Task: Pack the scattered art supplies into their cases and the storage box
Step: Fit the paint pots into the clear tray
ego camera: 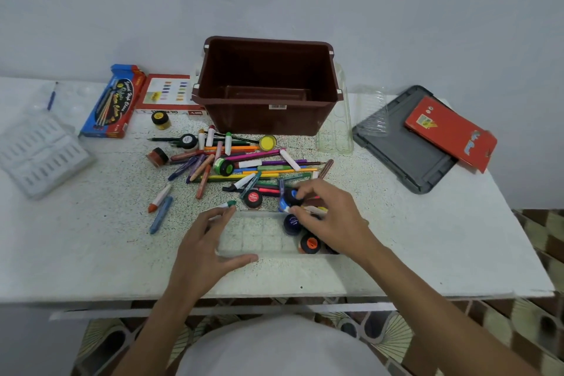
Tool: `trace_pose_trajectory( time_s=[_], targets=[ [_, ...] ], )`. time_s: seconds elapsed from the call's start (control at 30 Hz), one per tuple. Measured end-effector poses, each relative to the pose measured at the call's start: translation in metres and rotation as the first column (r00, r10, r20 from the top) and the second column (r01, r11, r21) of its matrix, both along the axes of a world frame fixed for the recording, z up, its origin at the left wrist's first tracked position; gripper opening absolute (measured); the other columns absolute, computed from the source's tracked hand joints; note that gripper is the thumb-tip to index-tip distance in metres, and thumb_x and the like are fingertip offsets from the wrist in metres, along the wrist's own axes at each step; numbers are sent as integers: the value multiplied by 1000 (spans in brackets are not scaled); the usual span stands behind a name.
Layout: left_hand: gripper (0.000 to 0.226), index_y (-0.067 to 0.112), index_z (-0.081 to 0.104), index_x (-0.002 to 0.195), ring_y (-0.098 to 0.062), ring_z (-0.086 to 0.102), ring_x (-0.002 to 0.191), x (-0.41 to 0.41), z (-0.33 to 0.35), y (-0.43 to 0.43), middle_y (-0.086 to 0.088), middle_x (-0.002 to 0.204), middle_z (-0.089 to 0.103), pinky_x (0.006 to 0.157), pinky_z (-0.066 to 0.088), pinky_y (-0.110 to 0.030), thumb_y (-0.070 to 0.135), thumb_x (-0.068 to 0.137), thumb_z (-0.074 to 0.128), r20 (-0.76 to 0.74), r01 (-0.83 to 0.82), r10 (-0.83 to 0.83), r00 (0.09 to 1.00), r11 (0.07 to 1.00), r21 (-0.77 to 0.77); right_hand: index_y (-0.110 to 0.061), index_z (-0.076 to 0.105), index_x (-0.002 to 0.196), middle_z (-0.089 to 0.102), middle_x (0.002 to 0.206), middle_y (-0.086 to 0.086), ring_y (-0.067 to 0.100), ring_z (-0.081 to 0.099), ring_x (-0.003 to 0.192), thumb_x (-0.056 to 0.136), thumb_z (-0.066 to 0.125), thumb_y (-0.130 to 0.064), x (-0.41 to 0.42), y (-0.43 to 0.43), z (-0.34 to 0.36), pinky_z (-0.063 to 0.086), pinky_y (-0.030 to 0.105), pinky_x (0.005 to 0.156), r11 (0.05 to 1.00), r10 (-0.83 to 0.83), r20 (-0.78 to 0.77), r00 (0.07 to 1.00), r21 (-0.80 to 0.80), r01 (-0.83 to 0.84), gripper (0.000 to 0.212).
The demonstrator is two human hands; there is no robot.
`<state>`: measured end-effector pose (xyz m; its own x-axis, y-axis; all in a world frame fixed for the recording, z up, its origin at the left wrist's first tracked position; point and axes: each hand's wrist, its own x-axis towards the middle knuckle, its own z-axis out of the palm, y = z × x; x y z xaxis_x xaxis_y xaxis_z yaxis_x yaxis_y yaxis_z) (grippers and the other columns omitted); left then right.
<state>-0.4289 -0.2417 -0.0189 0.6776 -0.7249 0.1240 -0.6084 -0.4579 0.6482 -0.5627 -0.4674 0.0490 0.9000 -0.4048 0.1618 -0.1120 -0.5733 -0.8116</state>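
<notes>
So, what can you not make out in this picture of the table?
1. Head view: small paint jar at the right end of the clear plastic tray; the right hand covers most of it, colour unknown.
2. Head view: white barcode label on the brown plastic storage box; too small to read.
3. Head view: blue paint jar with black lid, pinched by the right hand; label blurred, partly under fingers.

Crayon pile (241, 168) blocks the way to the open brown box (268, 85).

One brown box (268, 82), one grey lid (406, 152), three cardboard packs (113, 101) (171, 94) (448, 131), two hands (201, 249) (332, 217)
</notes>
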Motion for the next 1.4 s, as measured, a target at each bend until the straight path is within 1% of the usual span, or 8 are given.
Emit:
trace_pose_trajectory(
  time_s=[0.07,0.2,0.3,0.6,0.8,0.9,1.23,1.4],
  targets=[
    [96,30,47,143,8,37,120,0,0,0,16,139,40,94,37,-20,70,60,74,-4,-2,2,1000,1000,2,-13,61,99,66,110,-1,10,65,98,86,74,-12,-12,4,-5,54,25,85,995,44,12,999,-94,-42,18],
    [98,28,47,143,6,37,121,0,-1,0,15,139,40,94,38,-22,81,61,64,14,4,-4,1000,1000,8,-10,63,103,65,118,1,8,60,108,87,72,-15,-29,12,-17,42,10,92,966,133,7,991,-226,-128,19],
    [97,29,46,143,6,37,122,0,-1,0,15,139,39,95,40,-23,77,61,69,2,-1,1,1000,1000,3,-9,65,102,65,120,3,10,56,113,87,73,-15,-33,15,-26,33,7,99,933,163,-24,986,-321,-162,17],
    [99,30,45,144,5,37,122,0,0,0,16,139,38,95,39,-23,81,61,64,14,0,0,1000,1000,7,-15,66,98,67,121,-4,16,50,98,90,66,-30,-38,20,-39,41,22,85,873,169,-4,986,-464,-152,16],
    [100,32,45,144,4,38,124,0,-1,0,18,139,38,96,40,-24,83,60,59,14,-2,2,1000,1000,4,-16,68,100,67,116,-5,20,50,95,89,68,-27,-41,18,-52,43,33,86,833,145,7,989,-541,-118,16],
    [100,31,45,144,3,39,124,1,-2,0,17,140,38,96,41,-25,84,60,59,16,-3,3,1000,1000,9,-18,69,109,64,117,-4,22,51,99,90,65,-27,-42,19,-54,43,33,88,828,152,-2,988,-546,-129,21],
    [97,29,46,143,2,37,123,0,-3,1,14,141,37,95,42,-26,82,62,60,53,5,-6,999,1000,3,-15,69,111,60,118,2,22,50,110,89,64,-34,-47,14,-49,41,30,96,884,96,-22,995,-457,-95,28],
    [84,24,54,136,-11,37,113,-2,-4,1,0,140,39,95,43,-40,72,68,63,235,2,4,972,1000,-22,-19,65,119,55,128,-1,19,46,117,87,67,-38,-53,-2,-44,41,31,98,893,19,-46,999,-449,-38,37]
  ],
)
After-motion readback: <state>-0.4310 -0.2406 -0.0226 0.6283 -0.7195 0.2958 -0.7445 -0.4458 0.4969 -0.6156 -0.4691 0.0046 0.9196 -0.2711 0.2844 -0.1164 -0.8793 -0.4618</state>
